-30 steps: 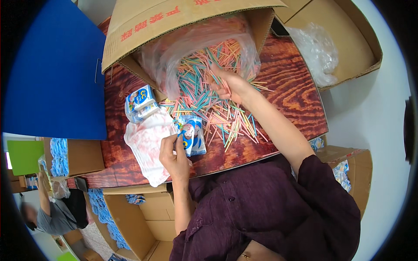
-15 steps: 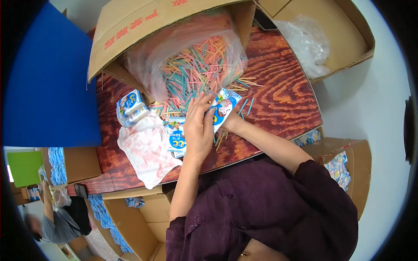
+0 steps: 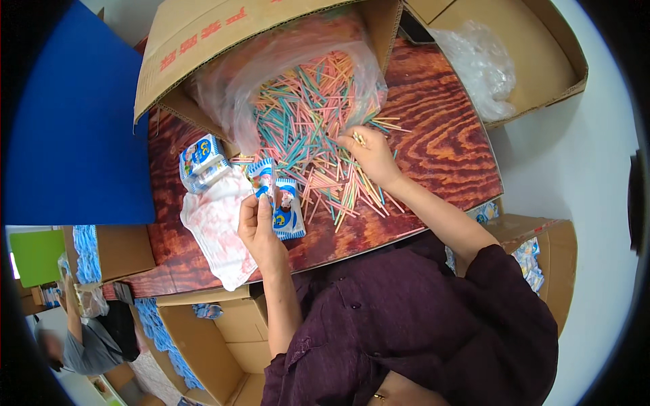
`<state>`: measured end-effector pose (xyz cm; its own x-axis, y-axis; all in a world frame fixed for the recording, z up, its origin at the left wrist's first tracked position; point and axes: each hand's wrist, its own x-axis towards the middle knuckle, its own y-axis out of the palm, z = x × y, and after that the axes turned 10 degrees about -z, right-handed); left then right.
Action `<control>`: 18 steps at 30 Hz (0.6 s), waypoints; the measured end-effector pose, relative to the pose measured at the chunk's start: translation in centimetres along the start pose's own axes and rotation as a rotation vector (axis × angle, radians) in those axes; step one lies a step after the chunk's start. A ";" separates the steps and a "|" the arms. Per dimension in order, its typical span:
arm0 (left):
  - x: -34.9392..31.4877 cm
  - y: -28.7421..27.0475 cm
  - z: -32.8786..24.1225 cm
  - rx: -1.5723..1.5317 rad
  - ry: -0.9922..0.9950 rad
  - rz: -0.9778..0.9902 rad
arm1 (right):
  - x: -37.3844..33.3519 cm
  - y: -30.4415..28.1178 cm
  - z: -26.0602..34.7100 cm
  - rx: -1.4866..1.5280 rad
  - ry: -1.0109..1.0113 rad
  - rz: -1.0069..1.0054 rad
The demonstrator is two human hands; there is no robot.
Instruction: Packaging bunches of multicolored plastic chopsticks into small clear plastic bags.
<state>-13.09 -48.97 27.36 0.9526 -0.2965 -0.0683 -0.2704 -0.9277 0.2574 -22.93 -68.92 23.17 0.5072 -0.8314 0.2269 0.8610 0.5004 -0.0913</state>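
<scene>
My left hand [image 3: 261,230] pinches the lower end of a small blue-and-white packet [image 3: 262,174], held upright over the table. Against its right side lies another blue-and-white packet [image 3: 288,215]. My right hand [image 3: 372,157] is at the right edge of a heap of thin pink, teal and yellow sticks [image 3: 298,111]; its fingers are closed on a few pale sticks [image 3: 359,139]. The heap spills from a clear plastic bag [image 3: 369,71] inside a tipped cardboard box [image 3: 223,40]. Beside my left hand is a white cloth with pinkish stains [image 3: 220,230].
Several stacked packets [image 3: 201,159] stand beyond the cloth on the wood-grain table [image 3: 447,135]. An open box [image 3: 542,61] with crumpled plastic is at the far right. Boxes with blue packets [image 3: 531,260] sit below the table edge. Another person [image 3: 95,345] works at lower left.
My hands have separated. The right one has let go of the packet and moved up to the sticks, now gripping a few. My left hand has shifted left and holds a packet.
</scene>
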 end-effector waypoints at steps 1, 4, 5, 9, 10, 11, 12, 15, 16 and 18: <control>0.0 -0.3 0.0 -0.001 0.001 -0.003 | 0.5 0.1 0.2 -0.025 0.032 -0.001; 0.0 -1.1 0.2 -0.001 0.004 -0.023 | 2.3 0.7 1.6 -0.324 0.040 0.082; 0.0 -1.0 0.3 -0.008 -0.002 -0.017 | 2.7 1.1 2.0 -0.531 0.004 0.132; -0.4 -0.8 0.6 -0.041 -0.051 0.019 | 2.1 3.7 1.5 -0.835 -0.174 0.184; -0.4 -0.7 0.6 -0.053 -0.053 0.020 | 2.2 4.1 1.2 -0.823 -0.192 0.154; -0.5 -0.8 0.4 -0.055 -0.053 0.018 | 2.3 4.4 0.8 -0.811 -0.208 0.126; -0.5 -0.8 0.1 -0.049 -0.054 0.019 | 2.3 4.2 0.4 -0.728 -0.223 0.080; -0.3 -1.5 0.0 -0.031 -0.046 0.018 | 3.4 2.9 0.4 -0.493 0.067 0.166; -0.2 -1.8 0.0 -0.018 -0.037 0.021 | 3.7 2.5 0.8 -0.461 0.160 0.201; 0.0 -2.0 0.2 -0.026 -0.037 0.019 | 4.3 1.7 -0.1 -0.388 0.203 0.220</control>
<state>-12.58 -47.20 26.71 0.9411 -0.3232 -0.0988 -0.2846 -0.9155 0.2843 -19.31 -71.69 23.93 0.6422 -0.7660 -0.0289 0.6635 0.5743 -0.4795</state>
